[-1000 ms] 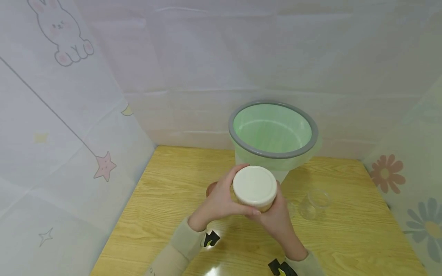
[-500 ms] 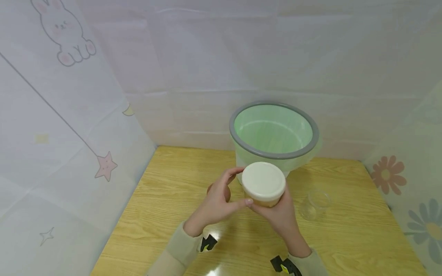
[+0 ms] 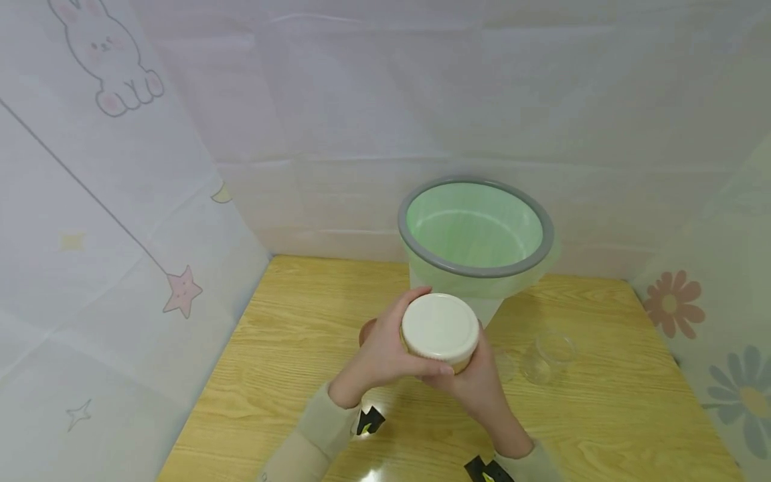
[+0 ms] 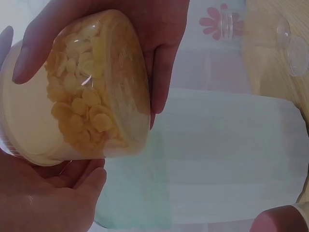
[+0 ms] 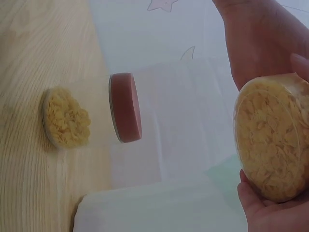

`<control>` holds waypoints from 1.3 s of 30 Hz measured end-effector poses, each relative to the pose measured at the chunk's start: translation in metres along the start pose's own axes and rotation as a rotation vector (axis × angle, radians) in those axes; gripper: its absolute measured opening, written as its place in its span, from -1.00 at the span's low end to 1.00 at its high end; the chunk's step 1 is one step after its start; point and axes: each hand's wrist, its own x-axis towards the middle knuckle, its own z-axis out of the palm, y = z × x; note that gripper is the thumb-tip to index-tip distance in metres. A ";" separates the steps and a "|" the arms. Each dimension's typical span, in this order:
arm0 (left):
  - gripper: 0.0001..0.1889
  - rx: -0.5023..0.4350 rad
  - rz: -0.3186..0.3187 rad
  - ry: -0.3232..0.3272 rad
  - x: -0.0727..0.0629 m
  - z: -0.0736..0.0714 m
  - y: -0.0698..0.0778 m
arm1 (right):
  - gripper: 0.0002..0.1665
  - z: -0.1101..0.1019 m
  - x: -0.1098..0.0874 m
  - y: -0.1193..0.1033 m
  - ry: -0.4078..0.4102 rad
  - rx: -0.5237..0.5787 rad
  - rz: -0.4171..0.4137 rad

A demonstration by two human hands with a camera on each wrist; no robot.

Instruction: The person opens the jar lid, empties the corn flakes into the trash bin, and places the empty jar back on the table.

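Observation:
A clear jar [image 4: 87, 92] of yellow flakes, with a white screw lid [image 3: 440, 326], is held up over the table in front of the bin. My left hand [image 3: 382, 348] grips the lid from the left, thumb across its near side. From the right and below, my right hand [image 3: 476, 381] holds the jar's body. The right wrist view shows the jar's round base [image 5: 270, 140], flakes packed behind it. Behind my left hand stands a second clear jar [image 5: 67, 118], partly filled with flakes, with a reddish-brown lid [image 5: 124, 108]; the head view mostly hides it.
A pale green bin with a grey rim [image 3: 476, 272] stands at the back of the wooden table [image 3: 289, 321], against the cloth wall. To the right are a clear container [image 3: 547, 360] and a small clear disc [image 3: 504, 366].
Half a second ago my left fingers were spread off the lid and the jar sat further right. Now the jar is back to the left, with my left hand around the lid again.

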 end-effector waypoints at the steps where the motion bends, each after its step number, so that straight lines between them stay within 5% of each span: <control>1: 0.16 -0.002 0.007 -0.002 0.000 0.000 -0.001 | 0.25 0.000 0.000 0.000 -0.002 -0.002 -0.003; 9: 0.16 0.033 0.069 -0.006 0.000 0.001 -0.006 | 0.26 -0.006 0.000 0.000 0.036 -0.105 -0.011; 20: -0.14 0.064 0.161 0.015 -0.007 -0.003 -0.009 | 0.29 -0.017 0.006 0.003 0.103 -0.020 0.040; 24: -0.17 0.081 0.108 0.057 -0.006 -0.004 -0.009 | 0.24 -0.015 0.007 0.003 0.088 -0.025 0.027; 29: 0.02 0.040 0.001 0.047 -0.004 -0.002 -0.006 | 0.20 -0.010 0.003 0.003 0.078 -0.055 0.014; 39: 0.13 0.010 0.026 0.023 0.002 0.005 -0.004 | 0.13 -0.004 0.001 0.000 0.033 -0.058 0.023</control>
